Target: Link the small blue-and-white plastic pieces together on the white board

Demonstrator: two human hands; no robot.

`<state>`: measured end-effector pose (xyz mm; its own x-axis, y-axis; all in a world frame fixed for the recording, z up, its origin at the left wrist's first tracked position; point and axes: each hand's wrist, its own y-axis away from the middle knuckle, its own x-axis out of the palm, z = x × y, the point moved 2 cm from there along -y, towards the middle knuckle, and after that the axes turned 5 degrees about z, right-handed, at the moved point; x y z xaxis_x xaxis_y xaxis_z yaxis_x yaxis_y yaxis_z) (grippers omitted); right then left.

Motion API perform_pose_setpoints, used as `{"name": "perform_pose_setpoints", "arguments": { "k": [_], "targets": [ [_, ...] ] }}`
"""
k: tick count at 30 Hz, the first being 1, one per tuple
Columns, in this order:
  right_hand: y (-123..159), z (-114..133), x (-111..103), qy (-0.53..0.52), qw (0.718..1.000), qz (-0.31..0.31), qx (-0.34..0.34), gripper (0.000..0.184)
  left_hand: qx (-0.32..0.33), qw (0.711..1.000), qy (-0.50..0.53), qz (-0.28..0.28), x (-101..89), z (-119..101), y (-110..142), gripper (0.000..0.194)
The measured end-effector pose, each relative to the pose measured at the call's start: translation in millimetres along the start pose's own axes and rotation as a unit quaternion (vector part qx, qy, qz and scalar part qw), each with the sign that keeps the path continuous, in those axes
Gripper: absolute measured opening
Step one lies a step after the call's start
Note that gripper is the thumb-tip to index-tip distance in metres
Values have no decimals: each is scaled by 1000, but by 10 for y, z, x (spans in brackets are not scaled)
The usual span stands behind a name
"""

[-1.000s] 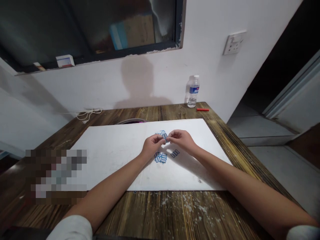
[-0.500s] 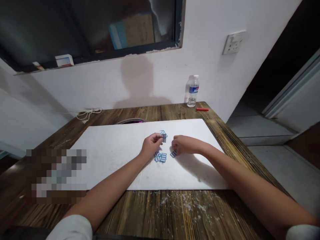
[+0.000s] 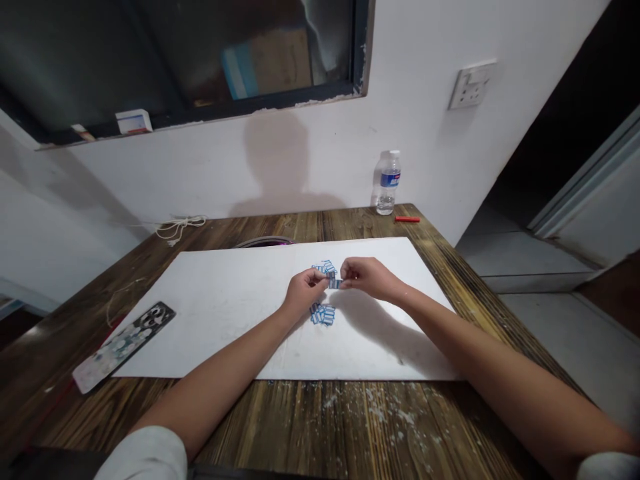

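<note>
My left hand (image 3: pixel 303 292) is closed in a pinch on a small blue-edged slotted rectangular piece, partly covered by the fingertips. Close against it, my right hand (image 3: pixel 369 277) pinches another such blue-edged slotted piece (image 3: pixel 335 284). The two pieces meet or overlap between my fingertips; which lies in front I cannot tell. Just beyond the hands, a loose pile of similar blue-edged pieces (image 3: pixel 329 266) lies on the white board (image 3: pixel 225 313). Nearer to me, below the left fingers, is a second pile of these pieces (image 3: pixel 324 315).
On the wooden table (image 3: pixel 310 427), a phone in a patterned case (image 3: pixel 125 347) overlaps the board's left edge. A water bottle (image 3: pixel 388 183) and a red stick-like object (image 3: pixel 407 219) stand and lie at the back right. A white cord (image 3: pixel 179 227) lies back left.
My right hand has lifted the slotted piece off the board and brought it up and left to the piece in my left hand. The left hand has barely moved.
</note>
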<state>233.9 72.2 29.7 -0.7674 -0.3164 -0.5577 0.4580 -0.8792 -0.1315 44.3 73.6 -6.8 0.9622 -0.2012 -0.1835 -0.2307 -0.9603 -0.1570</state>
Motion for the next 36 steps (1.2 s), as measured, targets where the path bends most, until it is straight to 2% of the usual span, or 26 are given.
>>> {"name": "perform_pose_setpoints", "arguments": {
  "k": [2,4,7,13,17,22,26,31,36],
  "targets": [
    [-15,-26,50,-87,994,-67,-1,20,2,1000,21,7,2,-16,-2,16],
    [-14,-47,112,-133,986,-98,4,29,-1,999,47,25,10,-49,3,21],
    [15,-47,173,-150,979,-138,18,35,-14,995,82,47,19,-98,21,29],
    [68,1,224,-160,968,-193,22,36,-17,992,114,51,24,-100,29,36],
    [87,22,265,-168,965,-199,34,38,-21,992,108,67,24,-81,27,35],
    [90,52,293,-190,967,-172,16,37,-24,993,102,53,12,-113,43,34],
    [104,129,268,-131,980,-150,-1,35,-23,992,118,32,-4,-113,32,32],
    [218,414,129,-35,983,-171,-49,29,-25,990,133,25,-8,-109,23,29],
    [471,1003,-120,-55,962,-200,-175,23,-26,991,129,18,10,-157,43,29]
  ]
}}
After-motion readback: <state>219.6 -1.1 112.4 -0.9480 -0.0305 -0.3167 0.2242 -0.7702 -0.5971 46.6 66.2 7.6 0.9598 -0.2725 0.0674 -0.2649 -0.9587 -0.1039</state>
